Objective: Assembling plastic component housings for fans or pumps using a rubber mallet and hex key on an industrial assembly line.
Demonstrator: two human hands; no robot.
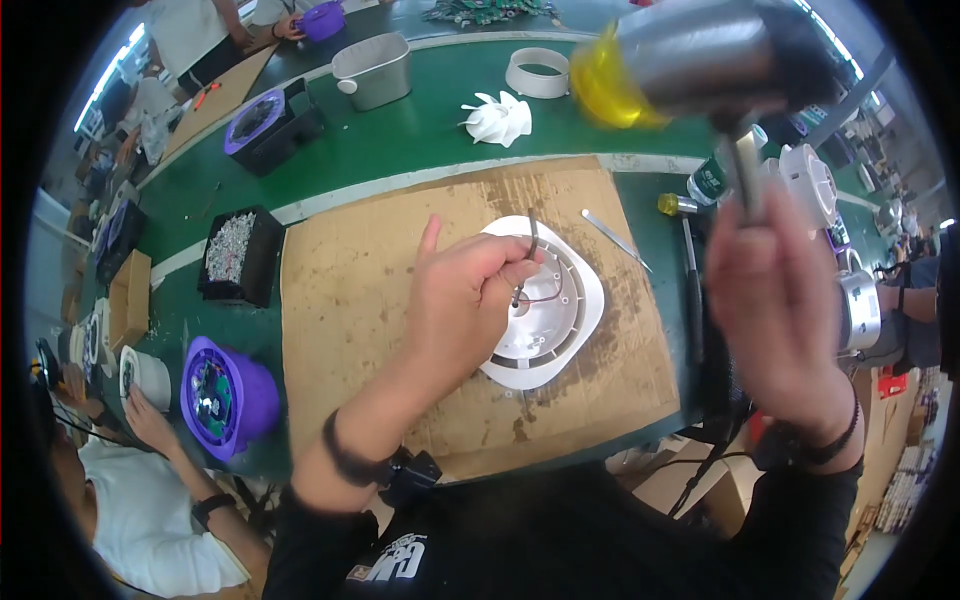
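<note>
My left hand (455,305) pinches a thin dark metal rod (533,232), its lower end over the inside of a white round-cornered plastic housing (594,300). A reddish wire (556,292) shows within the housing, which lies on a cardboard sheet (350,320). Raised at the upper right, my right hand (770,290) is wrapped round the handle of a mallet (700,60) with a metal head and a yellow face. Motion blurs both the mallet and that hand. Fingers of my left hand partly hide the housing's left side.
A thin silver strip-like tool (616,240) lies right of the housing, near a long dark screwdriver (692,285). Leftward are a black bin of small metal parts (232,250) and a purple housing (258,400). Beyond the cardboard sits a white fan wheel (497,119). A co-worker (160,500) sits at lower left.
</note>
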